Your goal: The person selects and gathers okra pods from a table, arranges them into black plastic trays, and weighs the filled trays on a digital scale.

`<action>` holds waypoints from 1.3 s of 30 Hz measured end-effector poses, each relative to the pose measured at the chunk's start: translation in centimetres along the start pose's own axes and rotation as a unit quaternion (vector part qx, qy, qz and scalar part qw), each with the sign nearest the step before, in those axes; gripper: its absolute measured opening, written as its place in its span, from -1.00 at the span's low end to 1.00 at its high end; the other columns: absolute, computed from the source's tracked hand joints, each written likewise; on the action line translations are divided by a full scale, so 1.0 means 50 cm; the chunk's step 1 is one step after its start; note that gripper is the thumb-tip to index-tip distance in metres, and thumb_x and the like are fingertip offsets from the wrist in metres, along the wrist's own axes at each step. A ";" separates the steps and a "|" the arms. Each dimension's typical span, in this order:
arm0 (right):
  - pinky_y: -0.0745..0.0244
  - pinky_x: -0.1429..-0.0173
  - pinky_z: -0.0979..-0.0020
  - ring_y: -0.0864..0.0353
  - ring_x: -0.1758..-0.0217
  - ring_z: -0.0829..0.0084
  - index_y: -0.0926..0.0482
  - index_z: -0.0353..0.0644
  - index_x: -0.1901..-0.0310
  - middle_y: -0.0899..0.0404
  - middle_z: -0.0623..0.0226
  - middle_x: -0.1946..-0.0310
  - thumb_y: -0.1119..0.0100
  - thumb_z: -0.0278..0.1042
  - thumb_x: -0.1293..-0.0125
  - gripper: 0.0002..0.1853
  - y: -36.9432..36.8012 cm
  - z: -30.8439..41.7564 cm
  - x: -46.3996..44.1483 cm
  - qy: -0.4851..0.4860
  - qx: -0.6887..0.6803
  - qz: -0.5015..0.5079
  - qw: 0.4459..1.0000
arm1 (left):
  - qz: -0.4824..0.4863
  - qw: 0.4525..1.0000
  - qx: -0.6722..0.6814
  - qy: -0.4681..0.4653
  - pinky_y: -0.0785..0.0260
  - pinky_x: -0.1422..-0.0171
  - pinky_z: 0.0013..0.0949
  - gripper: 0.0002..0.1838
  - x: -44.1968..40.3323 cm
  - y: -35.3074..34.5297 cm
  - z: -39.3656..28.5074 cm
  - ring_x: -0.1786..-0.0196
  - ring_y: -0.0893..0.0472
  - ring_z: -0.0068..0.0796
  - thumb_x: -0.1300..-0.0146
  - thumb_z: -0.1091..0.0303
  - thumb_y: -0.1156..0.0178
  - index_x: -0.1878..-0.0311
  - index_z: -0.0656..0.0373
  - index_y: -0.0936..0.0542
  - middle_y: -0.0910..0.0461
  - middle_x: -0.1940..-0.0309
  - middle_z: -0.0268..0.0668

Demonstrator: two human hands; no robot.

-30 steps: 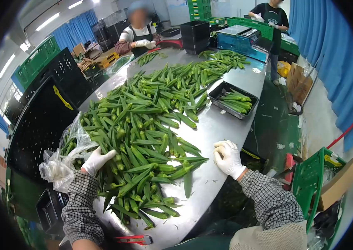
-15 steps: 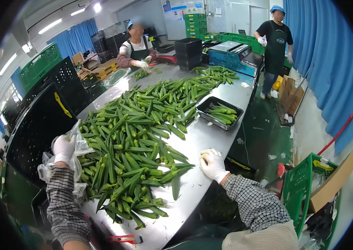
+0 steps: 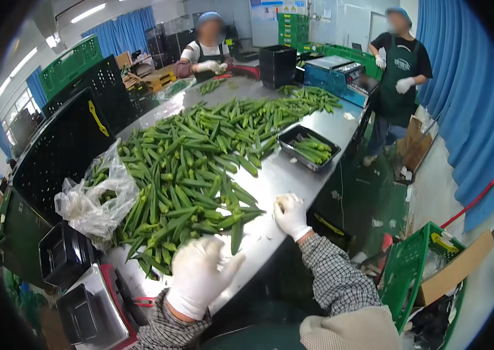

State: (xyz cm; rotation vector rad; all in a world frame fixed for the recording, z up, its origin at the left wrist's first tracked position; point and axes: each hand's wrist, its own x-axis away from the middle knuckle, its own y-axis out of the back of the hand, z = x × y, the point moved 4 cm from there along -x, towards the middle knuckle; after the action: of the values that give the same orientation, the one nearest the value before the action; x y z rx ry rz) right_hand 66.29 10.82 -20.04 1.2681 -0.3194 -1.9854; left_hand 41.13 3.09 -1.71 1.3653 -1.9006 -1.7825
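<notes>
A wide heap of green okra (image 3: 188, 175) covers much of the metal table. My left hand (image 3: 200, 277), in a white glove, is over the near end of the heap, thumb apart from the bent fingers, holding nothing I can see. My gloved right hand (image 3: 291, 216) rests on the table's right edge, its fingers curled in with nothing visible in them. Beyond it stands a black tray (image 3: 330, 160) with okra (image 3: 312, 150) laid in it. A crumpled clear plastic bag (image 3: 98, 204) lies against the heap's left side, some okra showing through.
Black trays (image 3: 63, 254) stand at the lower left, near a red-handled tool (image 3: 143, 301). A scale-like blue machine (image 3: 334, 76) and stacked black trays (image 3: 277, 65) are at the far end. One co-worker (image 3: 209, 52) is behind the table, another (image 3: 398, 76) at right. A green crate (image 3: 407, 274) is low right.
My left hand has let go of the plastic bag and come right and nearer to me. The right hand stays at the edge. The co-worker at right has come closer.
</notes>
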 end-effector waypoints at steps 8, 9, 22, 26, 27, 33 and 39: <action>-0.44 0.06 0.46 -0.55 0.20 0.54 -0.61 -0.23 0.24 -0.61 0.30 0.30 -0.03 -0.40 -0.30 -0.83 0.062 -0.009 -0.013 -0.307 -0.403 -0.017 0.862 | -0.097 0.982 0.147 0.074 -0.40 -0.05 -0.26 -0.67 0.270 -0.115 0.048 0.01 -0.51 -0.15 -0.02 0.52 -0.28 0.09 0.26 -0.52 -0.44 0.01 -0.10; -0.44 0.02 0.42 -0.56 0.17 0.50 -0.59 -0.26 0.21 -0.61 0.26 0.25 -0.01 -0.36 -0.32 -0.81 0.079 -0.013 -0.018 -0.272 -0.462 -0.048 0.843 | -0.074 0.976 0.183 0.097 -0.36 -0.23 -0.29 -0.59 0.325 -0.142 0.079 -0.18 -0.44 -0.16 -0.16 0.62 -0.18 -0.12 0.29 -0.45 -0.29 -0.22 -0.09; -0.49 0.05 0.35 -0.59 0.24 0.39 -0.54 -0.35 0.19 -0.61 0.14 0.24 0.01 -0.25 -0.36 -0.72 0.007 -0.001 0.029 -0.280 -0.617 -0.004 0.736 | -0.179 0.951 0.215 0.128 -0.52 0.00 -0.33 -0.72 0.354 -0.157 0.090 0.09 -0.59 -0.18 -0.09 0.70 -0.19 0.08 0.34 -0.56 -0.52 0.08 0.00; -0.49 0.14 0.44 -0.57 0.30 0.46 -0.54 -0.36 0.20 -0.62 0.15 0.27 0.04 -0.29 -0.40 -0.73 -0.004 0.013 0.034 -0.269 -0.525 0.055 0.805 | -0.174 0.943 0.241 0.152 -0.51 0.04 -0.36 -0.74 0.362 -0.172 0.091 0.15 -0.62 -0.24 -0.10 0.67 -0.20 0.10 0.33 -0.58 -0.56 0.12 -0.04; -0.49 0.13 0.46 -0.58 0.31 0.48 -0.55 -0.35 0.21 -0.63 0.19 0.28 0.02 -0.28 -0.39 -0.73 -0.004 0.016 0.033 -0.270 -0.524 0.060 0.806 | -0.172 0.946 0.232 0.148 -0.50 0.05 -0.37 -0.75 0.355 -0.165 0.090 0.16 -0.62 -0.26 -0.10 0.66 -0.20 0.11 0.32 -0.58 -0.57 0.14 -0.05; -0.48 0.13 0.45 -0.58 0.31 0.46 -0.56 -0.34 0.17 -0.63 0.17 0.26 0.03 -0.26 -0.38 -0.72 0.031 0.061 0.009 -0.318 -0.560 0.064 0.762 | -0.176 0.959 0.186 0.123 -0.46 0.03 -0.34 -0.76 0.341 -0.137 0.090 0.16 -0.62 -0.23 -0.08 0.59 -0.22 0.14 0.27 -0.60 -0.60 0.17 -0.07; -0.50 0.12 0.25 -0.56 0.27 0.30 -0.52 -0.34 0.10 -0.58 0.06 0.16 0.03 -0.21 -0.36 -0.67 0.088 0.115 -0.054 -0.196 -0.743 0.125 0.628 | -0.160 0.951 0.220 0.145 -0.47 0.03 -0.34 -0.76 0.346 -0.145 0.094 0.15 -0.62 -0.25 -0.09 0.61 -0.21 0.13 0.27 -0.60 -0.61 0.18 -0.07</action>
State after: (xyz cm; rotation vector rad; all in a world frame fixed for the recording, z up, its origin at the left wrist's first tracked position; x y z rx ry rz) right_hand 63.95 8.66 -12.99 -0.3008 0.8159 -1.4157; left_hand 31.78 -4.94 -16.59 2.0609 -2.0721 -1.2060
